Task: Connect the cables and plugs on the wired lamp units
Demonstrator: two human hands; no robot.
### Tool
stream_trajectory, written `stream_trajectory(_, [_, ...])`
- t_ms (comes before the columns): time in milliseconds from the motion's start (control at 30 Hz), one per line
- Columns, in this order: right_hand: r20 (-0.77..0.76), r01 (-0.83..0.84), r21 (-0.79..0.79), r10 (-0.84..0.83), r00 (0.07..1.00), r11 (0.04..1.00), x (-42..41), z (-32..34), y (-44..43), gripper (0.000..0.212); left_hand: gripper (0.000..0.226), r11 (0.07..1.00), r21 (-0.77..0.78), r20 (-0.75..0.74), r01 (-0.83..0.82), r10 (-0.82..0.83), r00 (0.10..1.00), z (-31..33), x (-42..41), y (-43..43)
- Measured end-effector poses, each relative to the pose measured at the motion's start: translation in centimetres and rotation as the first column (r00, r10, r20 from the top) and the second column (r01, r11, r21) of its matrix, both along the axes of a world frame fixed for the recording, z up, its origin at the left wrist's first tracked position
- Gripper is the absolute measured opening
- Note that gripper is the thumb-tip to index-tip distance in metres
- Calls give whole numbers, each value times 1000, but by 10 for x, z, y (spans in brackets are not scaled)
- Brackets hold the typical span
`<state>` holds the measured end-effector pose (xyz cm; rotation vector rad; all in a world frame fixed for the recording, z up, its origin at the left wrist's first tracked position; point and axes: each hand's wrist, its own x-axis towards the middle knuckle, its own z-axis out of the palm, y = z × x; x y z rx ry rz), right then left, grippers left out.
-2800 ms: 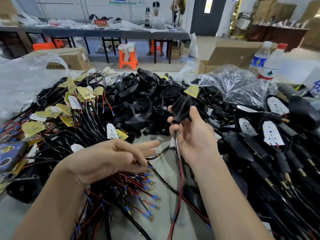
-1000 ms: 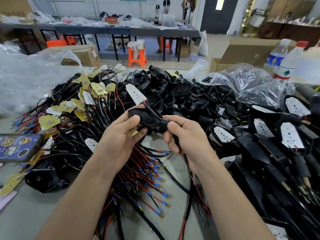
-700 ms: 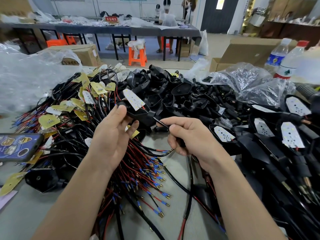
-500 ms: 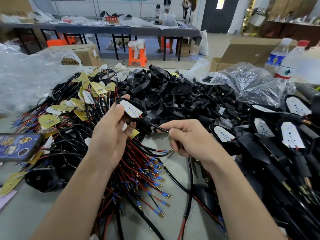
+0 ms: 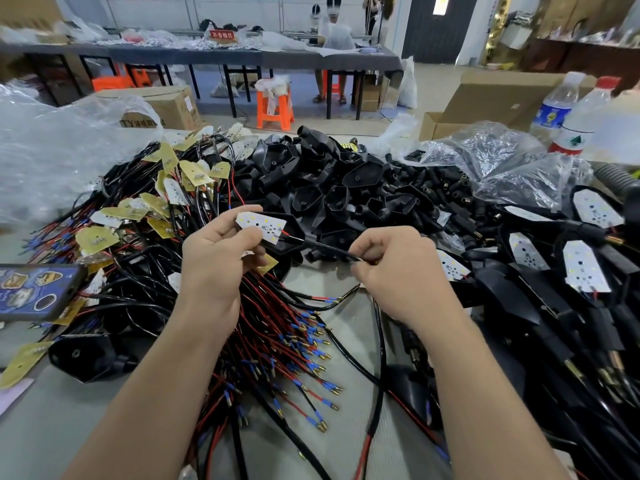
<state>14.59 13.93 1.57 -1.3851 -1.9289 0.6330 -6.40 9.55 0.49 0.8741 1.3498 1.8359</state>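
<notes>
Lamp unit (image 5: pixel 262 226), one: white LED board in a black housing, above the table's middle, pinched at its left end between the thumb and fingers of the left hand (image 5: pixel 214 261). Black cable (image 5: pixel 329 248), one: runs from the unit's right end into the right hand (image 5: pixel 394 271), whose curled fingers pinch it. Loose black housings (image 5: pixel 329 181): heap, far centre, too many to count. Red-and-blue wires (image 5: pixel 294 358): near bundle, likewise uncounted. Water bottles (image 5: pixel 554 109), two, far right. Phone (image 5: pixel 34 292), one, left.
</notes>
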Motion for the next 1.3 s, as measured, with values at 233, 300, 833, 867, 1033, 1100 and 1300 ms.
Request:
stream_trajectory(233, [-30,320,404,-338,941,857,-6,14,-10,6,28,997,1,229,-77,74,971,3,-18,-2])
stream_trajectory(300, [-160,360,375,-323,933,854,-8,12,-12,4,28,999,-31,142,-44,48,989,3,-19,-4])
stream_trajectory(833, [-849,-97,-279,-199,489,955,-11,-10,8,28,32,496,-619,-277,609,-863,422,-14,61,-20])
stream_trajectory(867, [-857,-114,-311,-227,463,943,-11,-10,8,26,28,537,-626,-314,566,-838,447,-16,64,-20])
stream_trajectory(1033, [-818,-106,-347,-246,520,932,-10,-8,7,18,16,667,-586,-363,461,-724,586,-20,69,-16])
stream_trajectory(1100, [-793,-104,-332,-217,569,938,-9,-8,7,19,13,707,-566,-350,424,-672,653,-20,70,-15])
stream_trajectory(1300, [-773,-170,-370,-202,601,913,-7,-9,10,14,7,794,-509,-347,334,-544,764,-29,76,-12])
